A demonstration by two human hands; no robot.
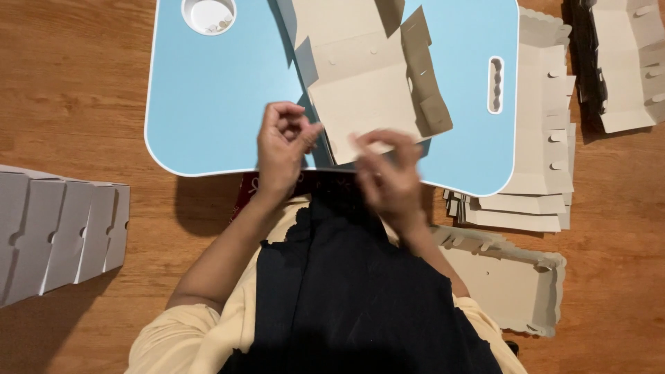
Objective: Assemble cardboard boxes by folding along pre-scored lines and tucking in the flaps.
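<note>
Cardboard box blank (370, 90) lies half-folded on blue counter (208, 97), near edge toward you. Left hand (282, 149) pinches left corner flap; right hand (388, 173) grips front edge. Crease squarely along scored lines; keep tabs aligned with slots, blank flat.

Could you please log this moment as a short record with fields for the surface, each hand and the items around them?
surface: light blue lap table on a wooden floor
work piece: flat grey cardboard box blank, partly folded, lying on the table
left hand: fingers curled, at the near left edge of the blank
right hand: pinching the blank's near edge
right side: stack of flat blanks; one folded tray nearer the person
left side: row of folded white boxes
table cup hole: small bits inside, unclear
</note>
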